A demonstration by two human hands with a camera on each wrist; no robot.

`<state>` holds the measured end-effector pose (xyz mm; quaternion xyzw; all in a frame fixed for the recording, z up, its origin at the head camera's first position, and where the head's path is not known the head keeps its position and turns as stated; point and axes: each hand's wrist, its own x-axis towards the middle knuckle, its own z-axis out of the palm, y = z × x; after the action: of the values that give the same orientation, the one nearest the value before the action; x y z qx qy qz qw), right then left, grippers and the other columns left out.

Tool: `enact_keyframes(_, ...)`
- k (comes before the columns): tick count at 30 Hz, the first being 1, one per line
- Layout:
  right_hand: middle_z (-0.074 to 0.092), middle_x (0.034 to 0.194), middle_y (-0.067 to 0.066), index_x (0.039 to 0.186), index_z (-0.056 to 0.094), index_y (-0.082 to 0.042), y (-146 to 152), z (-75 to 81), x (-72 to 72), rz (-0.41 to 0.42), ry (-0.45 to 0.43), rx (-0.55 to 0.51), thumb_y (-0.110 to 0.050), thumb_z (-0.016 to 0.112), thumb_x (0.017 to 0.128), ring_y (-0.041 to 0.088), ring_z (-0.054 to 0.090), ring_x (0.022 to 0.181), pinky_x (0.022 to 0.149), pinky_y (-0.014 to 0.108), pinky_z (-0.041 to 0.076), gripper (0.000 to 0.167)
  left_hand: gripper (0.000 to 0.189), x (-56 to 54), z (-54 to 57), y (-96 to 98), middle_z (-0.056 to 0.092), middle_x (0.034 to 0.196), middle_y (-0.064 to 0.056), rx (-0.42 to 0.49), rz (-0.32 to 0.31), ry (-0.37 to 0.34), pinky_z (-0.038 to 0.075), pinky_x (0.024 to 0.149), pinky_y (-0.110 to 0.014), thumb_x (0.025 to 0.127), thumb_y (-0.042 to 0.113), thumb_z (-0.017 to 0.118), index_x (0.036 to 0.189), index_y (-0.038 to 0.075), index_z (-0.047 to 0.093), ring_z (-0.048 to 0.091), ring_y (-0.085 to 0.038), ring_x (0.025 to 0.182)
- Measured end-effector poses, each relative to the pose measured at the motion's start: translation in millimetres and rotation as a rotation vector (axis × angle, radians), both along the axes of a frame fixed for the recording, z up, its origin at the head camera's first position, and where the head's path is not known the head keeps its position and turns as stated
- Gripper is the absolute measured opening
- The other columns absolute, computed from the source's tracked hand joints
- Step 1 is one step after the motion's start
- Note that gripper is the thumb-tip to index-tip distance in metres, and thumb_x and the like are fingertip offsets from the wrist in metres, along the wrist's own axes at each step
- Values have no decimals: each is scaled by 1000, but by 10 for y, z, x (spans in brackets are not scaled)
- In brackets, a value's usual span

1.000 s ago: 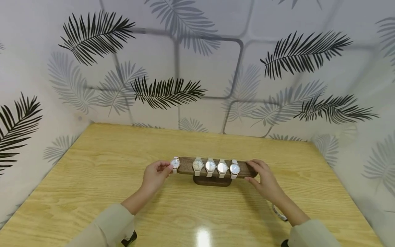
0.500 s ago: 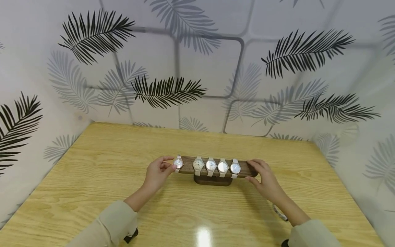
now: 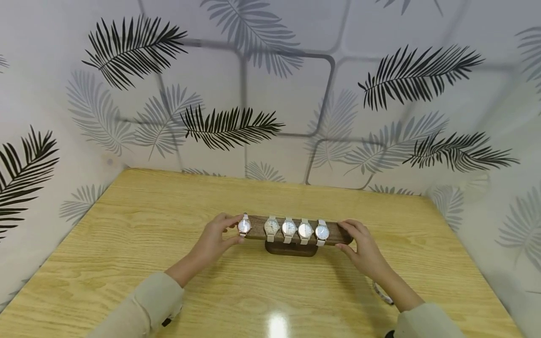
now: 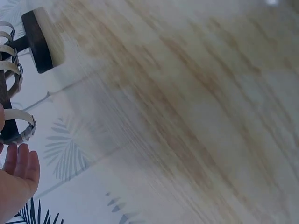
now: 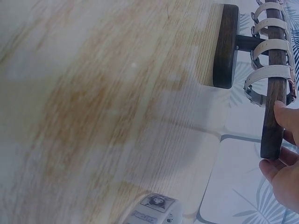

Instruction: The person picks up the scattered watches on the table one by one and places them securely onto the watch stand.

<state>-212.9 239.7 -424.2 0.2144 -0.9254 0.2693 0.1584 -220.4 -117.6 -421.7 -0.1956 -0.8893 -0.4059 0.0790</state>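
Note:
A dark wooden watch stand (image 3: 291,251) holds several white-strapped wristwatches (image 3: 289,228) along its horizontal bar. At the bar's left end, my left hand (image 3: 215,239) pinches a white-strapped wristwatch (image 3: 244,226) between thumb and fingers, its strap looped round the bar's tip. That looped strap (image 4: 21,115) shows at the left edge of the left wrist view, fingertips close beneath it. My right hand (image 3: 367,249) grips the opposite end of the bar (image 5: 272,137), thumb on one side and fingers on the other. The four-finger side of the left hand is partly cut off in its wrist view.
A white band with a printed design (image 5: 156,209) lies on the wooden table (image 3: 236,291), partly behind the right forearm in the head view. A wall with leaf patterns (image 3: 279,94) rises directly behind the table's far edge.
The left hand has slid the wristwatch slightly right onto the bar's end, and its fingers have shifted to the strap's upper and lower sides. The right hand stays on the bar.

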Motion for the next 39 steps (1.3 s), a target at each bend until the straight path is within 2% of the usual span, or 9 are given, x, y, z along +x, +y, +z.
enact_keyframes(6,51,121,24,123,53,6,-6,6,8,2,2,1,-3,72,77,42,49,112,89,54,48,50,52,-82,29,-41,53,127,-19,-50,-52,33,48,94,-47,75,7,74,124,0,56,53,-36,115)
enact_keyframes(12,52,119,24,122,54,7,-4,13,10,8,18,9,-2,72,77,40,51,110,88,52,49,49,55,-130,44,-65,55,127,-21,-83,-122,45,49,94,-44,76,6,73,127,-3,53,56,-35,114)
enact_keyframes(20,54,118,23,120,55,8,-2,27,1,12,63,36,-3,73,76,39,52,108,86,51,49,48,57,-174,83,-39,55,127,-21,-122,-173,67,49,94,-44,75,11,74,127,-3,54,54,-36,117)
enact_keyframes(25,54,118,23,119,55,8,-9,34,1,13,71,46,-3,73,75,39,53,108,86,50,50,49,57,-197,102,-5,54,128,-21,-81,-200,26,48,96,-43,74,10,75,126,-5,54,53,-36,117)
enact_keyframes(33,54,116,23,118,55,8,3,10,-16,38,110,33,0,74,73,39,53,106,83,51,50,50,55,-254,80,49,56,127,-19,72,-213,-128,42,103,-39,72,7,77,122,-3,56,52,-33,120)
enact_keyframes(35,55,115,22,117,56,8,2,1,-15,42,133,29,-2,75,72,37,53,105,83,47,51,50,55,-267,76,68,57,126,-18,76,-220,-137,41,104,-39,72,8,78,121,-3,56,52,-33,120)
enact_keyframes(39,55,115,21,117,56,7,-11,18,0,47,137,14,-2,75,72,37,53,105,83,46,51,49,55,-275,81,97,56,128,-17,53,-225,-136,39,106,-42,73,10,78,122,-1,56,51,-33,122)
